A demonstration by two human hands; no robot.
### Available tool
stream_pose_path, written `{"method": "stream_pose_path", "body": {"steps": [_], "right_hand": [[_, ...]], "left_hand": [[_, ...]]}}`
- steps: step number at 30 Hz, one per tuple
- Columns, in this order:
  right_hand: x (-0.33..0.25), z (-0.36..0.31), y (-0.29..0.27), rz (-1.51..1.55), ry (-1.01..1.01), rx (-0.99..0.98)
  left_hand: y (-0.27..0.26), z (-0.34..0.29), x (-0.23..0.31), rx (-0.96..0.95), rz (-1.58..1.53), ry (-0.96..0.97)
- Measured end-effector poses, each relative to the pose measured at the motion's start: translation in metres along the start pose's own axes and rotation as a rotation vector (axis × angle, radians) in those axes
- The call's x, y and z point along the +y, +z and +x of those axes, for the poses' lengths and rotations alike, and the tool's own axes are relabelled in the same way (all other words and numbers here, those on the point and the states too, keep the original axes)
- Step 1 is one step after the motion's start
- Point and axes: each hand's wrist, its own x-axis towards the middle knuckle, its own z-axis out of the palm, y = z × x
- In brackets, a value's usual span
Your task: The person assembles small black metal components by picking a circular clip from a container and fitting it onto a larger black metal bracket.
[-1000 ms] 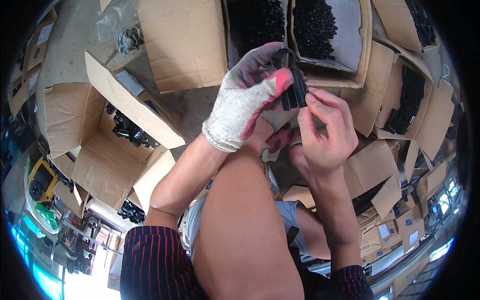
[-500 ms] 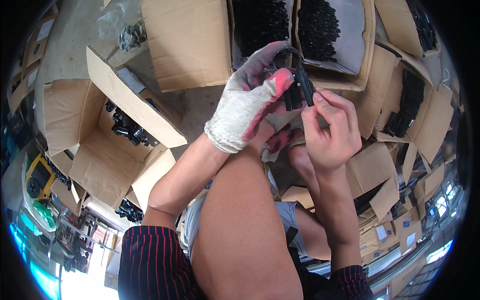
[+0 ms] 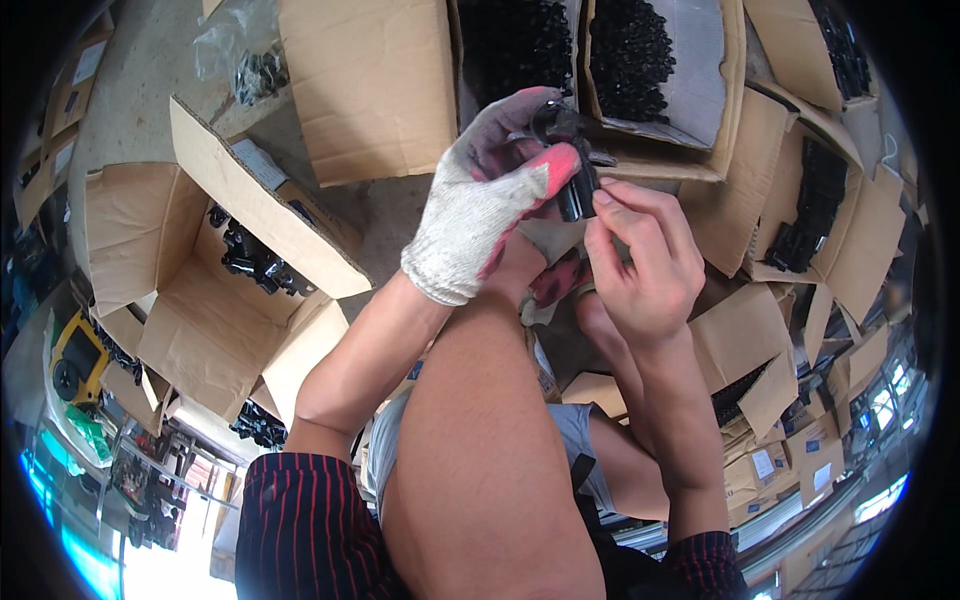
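Curling around a glossy black part [image 3: 580, 193] with a curved top, the gloved left hand [image 3: 500, 180] is gripping it just on the near side of the stuffed carton [image 3: 734, 85]. The bare right hand [image 3: 645, 260] is putting its fingertips to the part's edge, can't tell if they're really clamping. The carton's near edge is sitting pretty close, and some bare floor [image 3: 388, 210] is showing off its near-left corner.

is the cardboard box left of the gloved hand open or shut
Open. The cardboard box has its flaps spread apart, and black parts show inside it.
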Motion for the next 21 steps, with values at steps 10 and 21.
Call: {"method": "stream_pose_path", "body": {"steps": [10,21], "right_hand": [[0.052,0.085,0.045,-0.197,-0.006,-0.018],[0.052,0.128,0.112,-0.918,-0.063,-0.612]], "left_hand": [[-0.017,-0.043,0.027,0.331,0.038,0.253],[-0.010,-0.029,0.016,0.434,0.060,0.291]]}}
